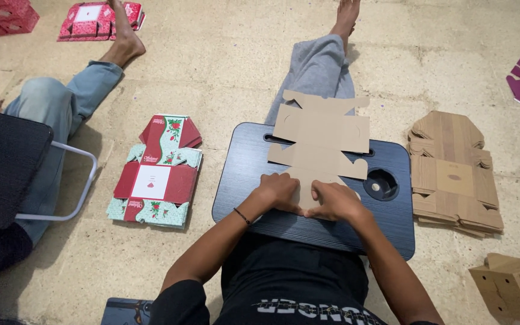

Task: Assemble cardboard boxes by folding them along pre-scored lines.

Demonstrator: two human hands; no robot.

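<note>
A flat brown cardboard box blank (322, 135) lies on a dark lap table (245, 174) over my legs. My left hand (279, 191) and my right hand (334, 201) both press down on the blank's near flap, fingers curled onto the cardboard along a fold. The far end of the blank sticks out past the table's far edge, above my grey trouser leg. A thin dark band sits on my left wrist.
A stack of brown flat blanks (454, 171) lies to the right, and a folded brown box (516, 289) at bottom right. Red and green printed blanks (157, 174) lie to the left. Another person's legs (61, 102) and a second lap table (4, 162) are at left.
</note>
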